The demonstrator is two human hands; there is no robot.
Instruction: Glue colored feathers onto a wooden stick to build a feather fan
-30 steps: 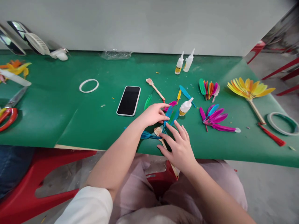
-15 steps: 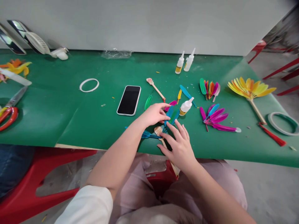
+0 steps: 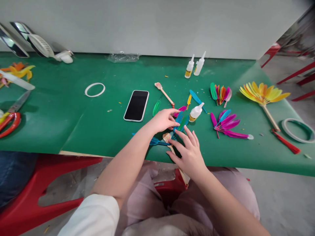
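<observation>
Blue feathers with a green one among them stand between my two hands at the table's near edge. Their lower ends lie by the rounded head of a wooden stick, whose handle reaches down past the edge. My left hand has its curled fingertips on these feathers from the left. With fingers spread, my right hand touches the feather bases and the stick's head; its thumb lies near the handle. More blue feathers fan out to the left, partly under my left forearm. A glue bottle stands just beyond my right fingers.
A phone lies left of my hands, with a white ring farther left. Scissors are at the far left. Magenta feathers, a yellow feather fan and a tape roll lie right. Two glue bottles stand behind.
Both hands stay at almost the same spot on the feathers and stick. The camera view has shifted very slightly.
</observation>
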